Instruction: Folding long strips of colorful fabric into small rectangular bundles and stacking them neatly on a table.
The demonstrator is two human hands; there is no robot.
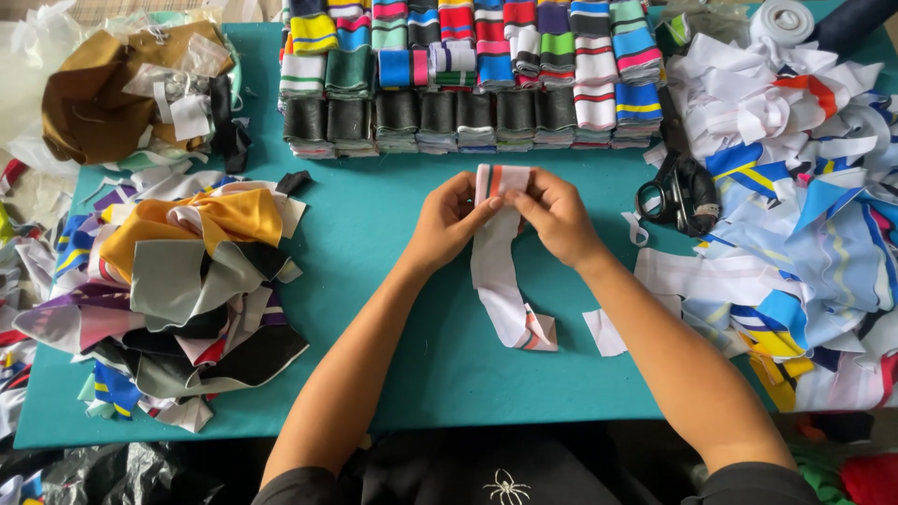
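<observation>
Both the left hand (449, 224) and the right hand (557, 220) are pinching with closed fingers the top of a white striped ribbed strip (496, 271) (its tail is lying on the teal surface (393, 309)), near black scissors (678, 194).

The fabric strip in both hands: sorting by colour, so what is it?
White strip with red and dark stripes at its ends; head view.

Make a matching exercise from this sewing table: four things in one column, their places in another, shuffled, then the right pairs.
Things:
1. striped ribbed strip
2. black scissors
3. mustard-yellow cloth
4. folded ribbed bands

Places:
A. stacked in rows along the far edge
B. on the scrap pile at the left
C. between both hands, mid-table
D. beside the right scrap pile

Pairs: 1-C, 2-D, 3-B, 4-A
</observation>
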